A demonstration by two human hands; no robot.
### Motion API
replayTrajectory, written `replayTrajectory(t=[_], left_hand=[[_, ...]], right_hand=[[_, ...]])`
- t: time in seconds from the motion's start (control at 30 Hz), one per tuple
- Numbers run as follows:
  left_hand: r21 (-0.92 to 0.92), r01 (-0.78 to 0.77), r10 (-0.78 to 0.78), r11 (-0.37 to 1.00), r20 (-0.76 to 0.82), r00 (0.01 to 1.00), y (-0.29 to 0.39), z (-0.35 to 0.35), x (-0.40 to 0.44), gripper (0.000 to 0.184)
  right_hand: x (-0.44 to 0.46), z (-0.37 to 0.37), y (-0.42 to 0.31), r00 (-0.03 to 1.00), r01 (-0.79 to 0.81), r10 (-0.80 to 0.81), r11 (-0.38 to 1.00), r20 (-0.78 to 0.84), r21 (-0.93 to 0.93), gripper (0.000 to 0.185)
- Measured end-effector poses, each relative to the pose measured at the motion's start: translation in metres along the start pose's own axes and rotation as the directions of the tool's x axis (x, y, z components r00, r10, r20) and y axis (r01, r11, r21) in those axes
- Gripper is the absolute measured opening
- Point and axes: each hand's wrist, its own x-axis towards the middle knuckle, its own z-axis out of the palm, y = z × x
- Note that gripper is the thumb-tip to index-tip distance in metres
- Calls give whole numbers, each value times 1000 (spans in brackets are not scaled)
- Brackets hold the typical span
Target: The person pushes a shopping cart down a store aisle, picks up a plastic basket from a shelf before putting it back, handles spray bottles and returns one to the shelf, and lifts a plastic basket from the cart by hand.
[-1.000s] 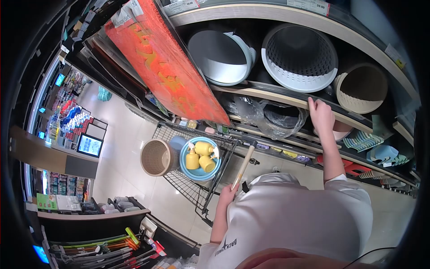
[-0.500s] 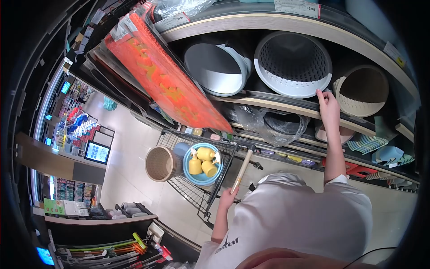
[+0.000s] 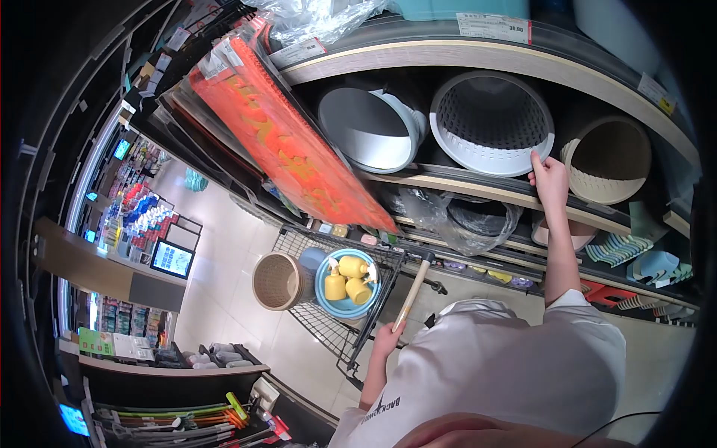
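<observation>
Price label (image 3: pixel 494 28) on shelf edge (image 3: pixel 426 55) above grey basket (image 3: pixel 478 156): apparently "39.90". White shirt (image 3: pixel 508 366) below basket: "BACK", rest unclear. Other labels (image 3: pixel 297 52) blurred.

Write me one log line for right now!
left hand: on cart handle | right hand: at rim of pale basket | blue basin: holds three yellow bottles

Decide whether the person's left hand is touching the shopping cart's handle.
Touching: the head view shows the left hand curled around the cart handle at its lower end, with no gap visible.
</observation>
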Motion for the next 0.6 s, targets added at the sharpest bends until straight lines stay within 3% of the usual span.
replayTrajectory(t=[0.33,0.6], left_hand=[[25,6,-6,1000,1,1000,18,-6,-7,58],[1,-2,2,1000,6,1000,10,-3,-4,59]], right_hand=[[4,4,2,999,-25,29,993,-30,119,50],[11,4,3,997,33,-35,999,-74,-28,54]])
